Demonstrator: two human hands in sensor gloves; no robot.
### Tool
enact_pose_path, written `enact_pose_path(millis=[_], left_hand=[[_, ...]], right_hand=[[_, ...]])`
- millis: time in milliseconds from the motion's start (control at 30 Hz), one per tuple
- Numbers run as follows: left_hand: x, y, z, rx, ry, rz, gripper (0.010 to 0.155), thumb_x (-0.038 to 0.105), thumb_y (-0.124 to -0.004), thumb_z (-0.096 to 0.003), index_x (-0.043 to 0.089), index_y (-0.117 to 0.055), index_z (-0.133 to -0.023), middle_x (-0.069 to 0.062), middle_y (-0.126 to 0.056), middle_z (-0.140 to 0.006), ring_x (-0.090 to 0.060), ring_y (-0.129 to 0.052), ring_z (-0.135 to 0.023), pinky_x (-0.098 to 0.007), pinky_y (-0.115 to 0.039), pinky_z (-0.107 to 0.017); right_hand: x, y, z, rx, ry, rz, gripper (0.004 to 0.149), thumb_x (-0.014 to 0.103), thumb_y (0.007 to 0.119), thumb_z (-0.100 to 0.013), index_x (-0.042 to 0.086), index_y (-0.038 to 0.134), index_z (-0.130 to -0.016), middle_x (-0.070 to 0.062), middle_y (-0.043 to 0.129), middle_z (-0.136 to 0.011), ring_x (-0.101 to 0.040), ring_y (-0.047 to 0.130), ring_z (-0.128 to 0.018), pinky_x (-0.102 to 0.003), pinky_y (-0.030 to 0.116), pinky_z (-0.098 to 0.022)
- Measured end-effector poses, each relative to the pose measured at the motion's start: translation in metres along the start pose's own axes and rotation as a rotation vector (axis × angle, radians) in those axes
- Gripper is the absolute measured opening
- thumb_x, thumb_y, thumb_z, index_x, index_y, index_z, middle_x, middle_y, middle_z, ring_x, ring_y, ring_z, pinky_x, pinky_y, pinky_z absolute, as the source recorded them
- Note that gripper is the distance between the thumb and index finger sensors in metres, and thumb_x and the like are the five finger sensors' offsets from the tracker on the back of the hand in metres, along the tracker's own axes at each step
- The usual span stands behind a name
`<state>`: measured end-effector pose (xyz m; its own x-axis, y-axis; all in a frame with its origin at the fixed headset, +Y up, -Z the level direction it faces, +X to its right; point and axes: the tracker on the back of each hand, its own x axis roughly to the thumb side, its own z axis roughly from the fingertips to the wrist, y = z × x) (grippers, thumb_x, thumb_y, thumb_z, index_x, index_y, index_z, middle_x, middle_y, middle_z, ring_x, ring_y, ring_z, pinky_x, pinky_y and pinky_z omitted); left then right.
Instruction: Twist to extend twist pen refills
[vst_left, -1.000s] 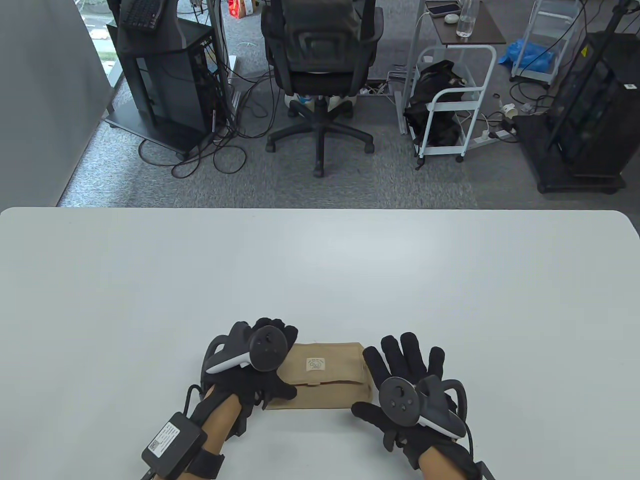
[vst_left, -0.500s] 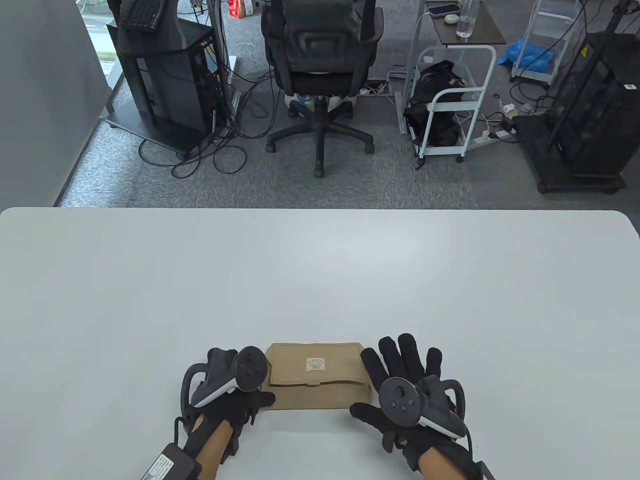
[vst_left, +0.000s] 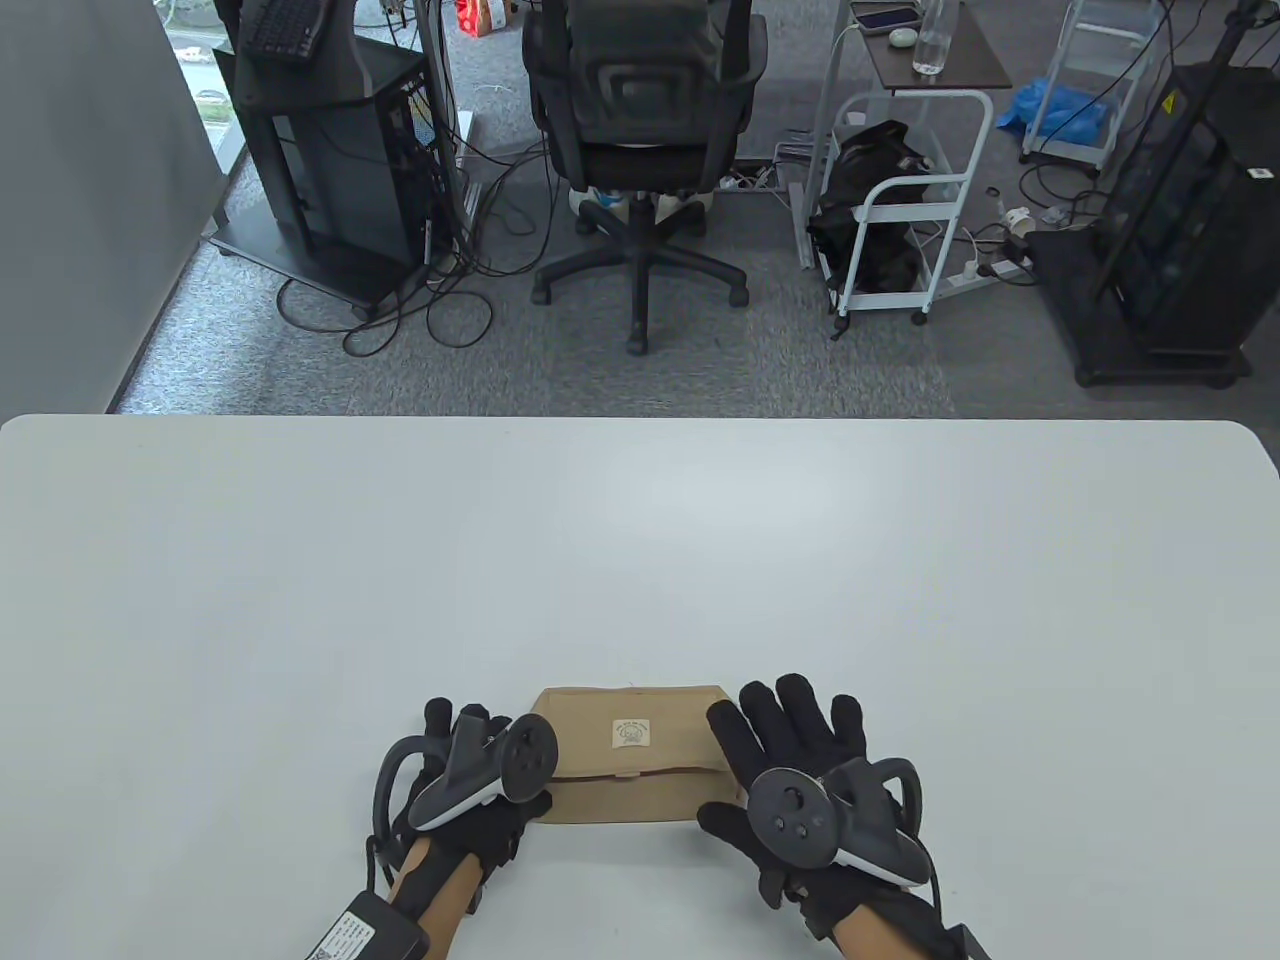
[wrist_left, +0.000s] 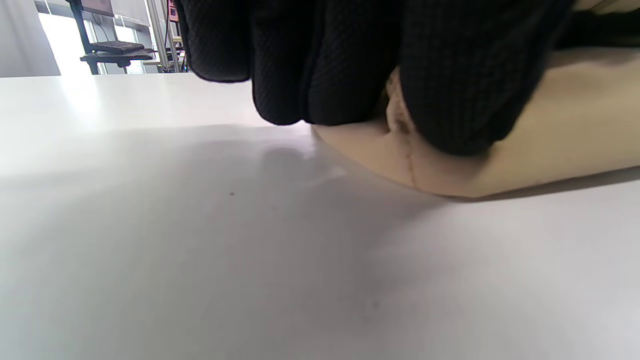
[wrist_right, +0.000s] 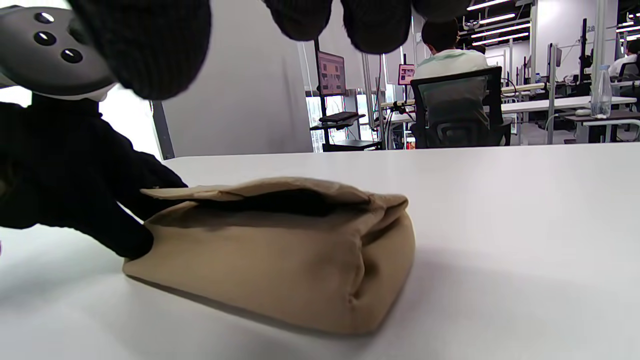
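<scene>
Two gloved hands flank a tan fabric pouch (vst_left: 628, 755) that lies near the front edge of the white table (vst_left: 640, 560), and no pen shows in any view. The twist pens are presumably inside the pouch (its contents are hidden, so this is a guess from the task), which puts the work at its opening step: getting into the pouch before any twisting can start.

The left hand (vst_left: 470, 790) sits at the pouch's left end. In the left wrist view its fingers (wrist_left: 450, 90) curl down onto the fabric and press or hold that end; how firmly they grip I cannot tell. The right hand (vst_left: 800, 770) is spread at the pouch's right end, fingers extended and apart, holding nothing; in the right wrist view its fingertips (wrist_right: 370, 25) hang above the table, clear of the pouch.

The pouch's flap (wrist_right: 260, 192) is folded over the top and gapes slightly, showing only a dark slit beneath it. A small pale label (vst_left: 630, 732) sits on the flap.

The next move likely calls for steadying the pouch with one hand while the other lifts the flap, then drawing out a pen. Soft fabric will slide and slump on this smooth table unless it is pinned.
</scene>
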<state>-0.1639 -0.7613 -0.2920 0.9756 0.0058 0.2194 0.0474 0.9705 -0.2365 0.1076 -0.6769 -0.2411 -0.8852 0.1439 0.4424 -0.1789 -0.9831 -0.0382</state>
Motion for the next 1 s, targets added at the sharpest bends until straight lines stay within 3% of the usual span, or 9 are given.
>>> enact_pose_path(millis=[233,533,667,800,900,1000], left_hand=[[0.001,0.001,-0.002,-0.009,-0.004,-0.008,0.064,0.051,-0.092,-0.0347,0.008,-0.087,-0.083,-0.014,-0.079,-0.100,-0.043,-0.071,-0.101,-0.060,-0.039,-0.073],[0.003,0.002,-0.002,-0.014,-0.006,-0.020,0.064,0.051,-0.092,-0.0346,0.008,-0.087,-0.082,-0.014,-0.079,-0.100,-0.043,-0.070,-0.101,-0.060,-0.039,-0.073],[0.004,0.003,-0.003,-0.016,-0.008,-0.024,0.064,0.051,-0.092,-0.0345,0.008,-0.087,-0.082,-0.014,-0.079,-0.100,-0.043,-0.070,-0.101,-0.060,-0.039,-0.073],[0.004,0.003,-0.003,-0.018,-0.008,-0.025,0.064,0.051,-0.092,-0.0346,0.008,-0.087,-0.082,-0.014,-0.080,-0.100,-0.043,-0.070,-0.101,-0.060,-0.039,-0.073],[0.004,0.003,-0.003,-0.019,-0.008,-0.026,0.064,0.051,-0.092,-0.0344,0.008,-0.087,-0.081,-0.013,-0.080,-0.100,-0.043,-0.070,-0.102,-0.061,-0.039,-0.073],[0.005,0.003,-0.004,-0.031,0.007,-0.026,0.063,0.051,-0.092,-0.0341,0.009,-0.087,-0.081,-0.013,-0.080,-0.100,-0.043,-0.070,-0.102,-0.061,-0.038,-0.073]], right_hand=[[0.019,-0.005,-0.025,0.038,-0.050,0.106,0.067,0.047,0.085,-0.045,0.009,0.074,-0.099,-0.021,0.083,-0.097,-0.049,0.075,-0.087,-0.074,0.057,-0.064],[0.030,0.043,-0.060,0.204,-0.073,0.301,0.067,0.049,0.090,-0.040,0.011,0.080,-0.094,-0.019,0.088,-0.092,-0.047,0.079,-0.085,-0.072,0.059,-0.064],[0.033,0.052,-0.068,0.186,-0.080,0.380,0.067,0.050,0.092,-0.038,0.012,0.079,-0.093,-0.016,0.088,-0.088,-0.046,0.079,-0.083,-0.071,0.061,-0.064],[0.034,0.054,-0.074,0.163,-0.090,0.378,0.057,0.044,0.093,-0.039,0.013,0.083,-0.087,-0.014,0.092,-0.081,-0.044,0.084,-0.079,-0.069,0.063,-0.063],[0.036,0.051,-0.076,0.059,-0.141,0.394,0.045,0.036,0.095,-0.040,0.012,0.090,-0.078,-0.013,0.100,-0.070,-0.040,0.093,-0.069,-0.066,0.070,-0.060],[0.034,0.048,-0.081,0.047,-0.167,0.391,0.043,0.035,0.096,-0.038,0.012,0.093,-0.074,-0.012,0.103,-0.065,-0.037,0.098,-0.064,-0.063,0.074,-0.059]])
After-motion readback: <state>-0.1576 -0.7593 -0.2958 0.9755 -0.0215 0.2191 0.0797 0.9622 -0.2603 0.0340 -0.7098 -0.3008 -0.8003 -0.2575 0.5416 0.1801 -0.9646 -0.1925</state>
